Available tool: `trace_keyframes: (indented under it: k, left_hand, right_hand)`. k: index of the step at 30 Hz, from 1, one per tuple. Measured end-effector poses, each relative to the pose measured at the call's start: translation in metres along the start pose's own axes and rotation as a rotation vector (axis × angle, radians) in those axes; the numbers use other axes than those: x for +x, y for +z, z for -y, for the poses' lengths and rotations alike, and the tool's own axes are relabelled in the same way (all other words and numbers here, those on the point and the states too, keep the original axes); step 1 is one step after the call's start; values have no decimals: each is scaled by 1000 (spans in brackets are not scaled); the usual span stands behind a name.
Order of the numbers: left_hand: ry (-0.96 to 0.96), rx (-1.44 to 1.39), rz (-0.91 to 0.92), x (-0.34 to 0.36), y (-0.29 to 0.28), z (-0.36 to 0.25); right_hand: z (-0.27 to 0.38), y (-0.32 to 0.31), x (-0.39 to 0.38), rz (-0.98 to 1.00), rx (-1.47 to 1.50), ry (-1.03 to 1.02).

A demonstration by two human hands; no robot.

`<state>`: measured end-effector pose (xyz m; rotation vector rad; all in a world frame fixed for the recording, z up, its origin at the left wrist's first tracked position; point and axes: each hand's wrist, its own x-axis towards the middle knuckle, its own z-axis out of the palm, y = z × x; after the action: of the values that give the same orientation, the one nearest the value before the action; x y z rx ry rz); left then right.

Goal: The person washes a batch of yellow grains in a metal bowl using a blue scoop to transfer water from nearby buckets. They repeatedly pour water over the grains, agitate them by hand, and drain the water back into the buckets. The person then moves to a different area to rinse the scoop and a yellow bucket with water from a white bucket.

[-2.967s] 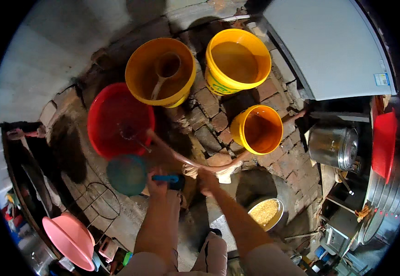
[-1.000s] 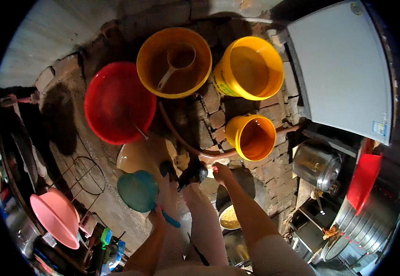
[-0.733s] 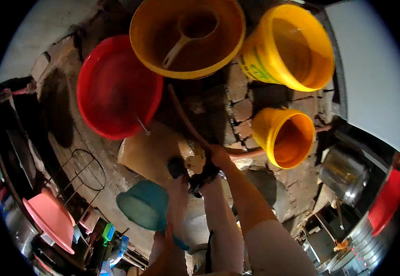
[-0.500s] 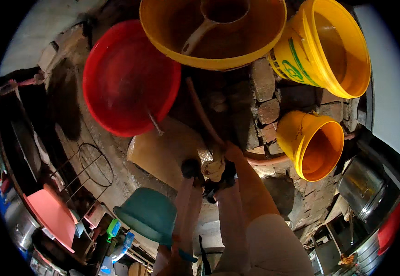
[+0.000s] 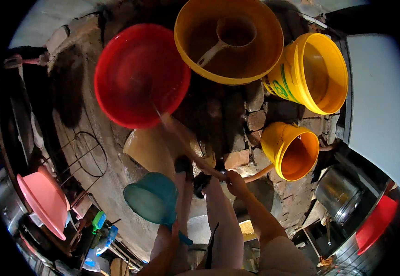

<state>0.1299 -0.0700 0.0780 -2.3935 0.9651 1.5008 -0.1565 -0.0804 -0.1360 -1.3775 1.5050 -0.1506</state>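
Observation:
My left hand (image 5: 173, 230) grips the handle of a teal dipper (image 5: 145, 195), which has pale, cloudy contents. My right hand (image 5: 234, 181) is closed round a pinkish hose (image 5: 200, 161). The hose runs from behind the small yellow bucket (image 5: 289, 152) to the lower rim of a red basin (image 5: 122, 55), with its tip blurred there. A large yellow tub (image 5: 188, 43) with a pale ladle (image 5: 211, 51) in it stands beside the basin. A taller yellow bucket (image 5: 287, 71) with liquid in it stands to the right.
A pale appliance (image 5: 374, 92) borders the right, above a steel pot (image 5: 333, 193) and red plastic item (image 5: 377, 223). A pink basin (image 5: 41, 198) and wire rack (image 5: 78, 156) lie at left. Broken bricks (image 5: 236, 158) pave the floor around my feet.
My right hand has moved the hose's free end leftward to the red basin's rim. The dipper in my left hand is a little higher and more upright. The view has shifted.

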Motion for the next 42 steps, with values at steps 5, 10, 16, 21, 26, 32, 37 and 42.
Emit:
trace_keyframes:
  k: [5,10,16,21,26,32,37,42]
  left_hand:
    - [190,-123,-172,18,32,77]
    - [186,8,-154,24,28,93]
    - [67,109,-64,18,12,78]
    - [47,62,-36,16,6,75]
    - [233,-108,-146,25,15,84]
    - [106,-185,-179,13,6,63]
    - [91,-496,-210,-13,-14,49]
    - [162,-602,-120,-59,-60,-14]
  right_hand:
    - [-10,41,9,13,-124,39]
    - [-7,56,38,22,-127,61]
    - [8,48,41,16,-291,110]
    - [15,39,49,224,-485,23]
    - [20,37,49,132,-639,132]
    - [120,12,-14,23,-246,199]
    - [241,-12,-115,439,160,-28]
    - [342,-45,-155,401,328,-123]
